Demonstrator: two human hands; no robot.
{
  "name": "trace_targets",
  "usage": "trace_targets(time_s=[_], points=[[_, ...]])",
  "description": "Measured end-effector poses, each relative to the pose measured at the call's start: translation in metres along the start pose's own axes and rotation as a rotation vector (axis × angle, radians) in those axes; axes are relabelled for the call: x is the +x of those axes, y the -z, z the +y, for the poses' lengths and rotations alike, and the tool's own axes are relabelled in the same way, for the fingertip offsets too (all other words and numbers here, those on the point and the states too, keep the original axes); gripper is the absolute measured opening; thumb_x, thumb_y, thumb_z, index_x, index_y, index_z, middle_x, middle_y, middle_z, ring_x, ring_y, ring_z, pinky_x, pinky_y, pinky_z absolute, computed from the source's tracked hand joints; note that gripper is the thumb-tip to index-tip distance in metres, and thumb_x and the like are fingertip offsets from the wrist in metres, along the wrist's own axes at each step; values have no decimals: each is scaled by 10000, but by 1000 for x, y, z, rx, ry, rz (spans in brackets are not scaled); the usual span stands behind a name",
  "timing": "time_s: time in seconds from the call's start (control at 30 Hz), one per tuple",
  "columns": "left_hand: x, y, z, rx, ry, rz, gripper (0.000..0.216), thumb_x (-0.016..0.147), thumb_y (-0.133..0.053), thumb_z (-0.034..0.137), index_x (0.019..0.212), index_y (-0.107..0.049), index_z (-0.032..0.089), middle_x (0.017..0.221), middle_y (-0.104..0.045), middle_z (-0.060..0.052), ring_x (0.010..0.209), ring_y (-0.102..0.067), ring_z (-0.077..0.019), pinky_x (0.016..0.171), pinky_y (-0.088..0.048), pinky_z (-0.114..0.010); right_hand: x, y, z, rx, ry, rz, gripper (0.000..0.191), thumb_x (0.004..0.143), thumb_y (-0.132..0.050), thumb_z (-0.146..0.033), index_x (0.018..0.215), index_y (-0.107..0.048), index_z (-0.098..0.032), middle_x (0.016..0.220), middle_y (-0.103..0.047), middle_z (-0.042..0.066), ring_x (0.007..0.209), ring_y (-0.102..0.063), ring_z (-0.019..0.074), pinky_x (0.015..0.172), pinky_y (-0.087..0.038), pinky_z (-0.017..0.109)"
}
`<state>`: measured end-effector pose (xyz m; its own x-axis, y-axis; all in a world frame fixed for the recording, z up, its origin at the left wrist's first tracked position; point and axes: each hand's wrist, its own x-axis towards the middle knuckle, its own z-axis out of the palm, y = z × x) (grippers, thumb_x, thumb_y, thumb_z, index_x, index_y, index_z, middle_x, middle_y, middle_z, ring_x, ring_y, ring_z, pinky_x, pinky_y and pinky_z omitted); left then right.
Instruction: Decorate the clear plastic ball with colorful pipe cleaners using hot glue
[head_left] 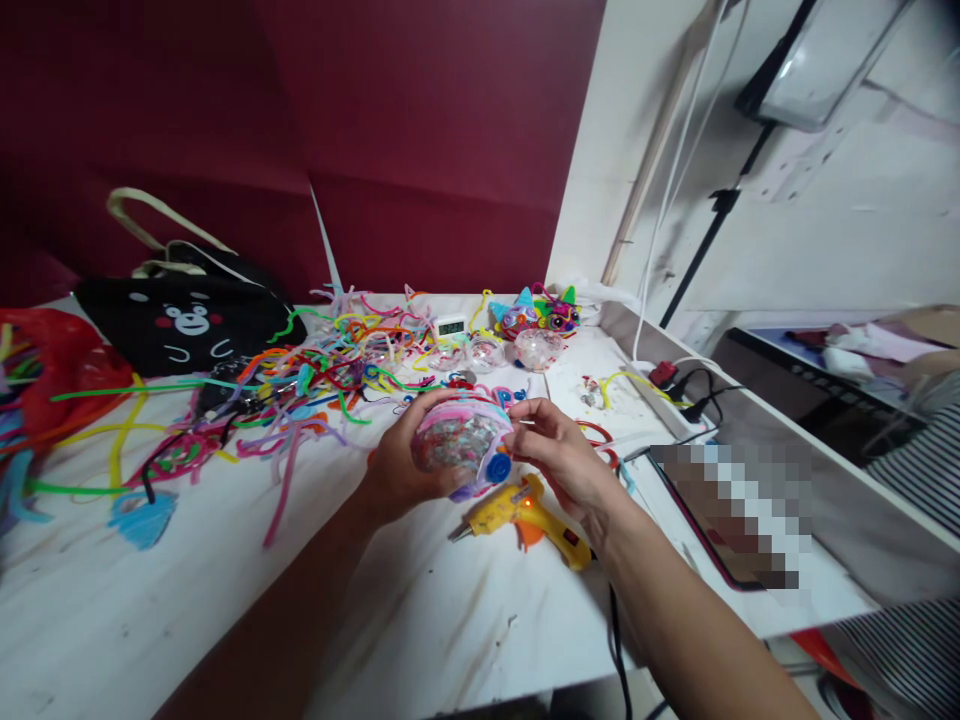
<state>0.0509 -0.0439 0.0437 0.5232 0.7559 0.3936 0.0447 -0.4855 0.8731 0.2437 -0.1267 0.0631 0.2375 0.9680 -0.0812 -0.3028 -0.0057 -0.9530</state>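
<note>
My left hand (411, 455) is wrapped round a clear plastic ball (454, 440) trimmed with pink, lilac and light-blue pipe cleaner. A blue coiled disc (499, 465) sits on the ball's right side. My right hand (551, 445) is at that side, thumb and fingers pinched together close to the trim. Whatever lies between those fingertips is too small to make out. Just below the ball, a yellow hot glue gun (525, 515) lies on the white table, its nozzle pointing left and a small orange light lit.
Loose pipe cleaners (330, 370) cover the table's left and back. A small digital clock (451, 328), more clear balls (538, 348) and finished colourful figures (517, 315) stand behind. A black bag (187, 320) is at back left. A tablet-like device (720, 520) and power strip (667, 400) lie right.
</note>
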Motion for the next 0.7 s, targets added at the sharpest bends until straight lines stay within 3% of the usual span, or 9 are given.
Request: trace_targets(time_s=[0.7], points=[[1, -2, 1, -100, 95, -45, 825, 603, -840, 439, 1305, -495, 177, 1171, -682, -103, 1020, -687, -281, 824, -588, -330, -2, -1, -2, 14, -21, 55, 433, 521, -797, -227, 902, -592, -211, 779, -620, -53, 709, -583, 125, 677, -453, 272]])
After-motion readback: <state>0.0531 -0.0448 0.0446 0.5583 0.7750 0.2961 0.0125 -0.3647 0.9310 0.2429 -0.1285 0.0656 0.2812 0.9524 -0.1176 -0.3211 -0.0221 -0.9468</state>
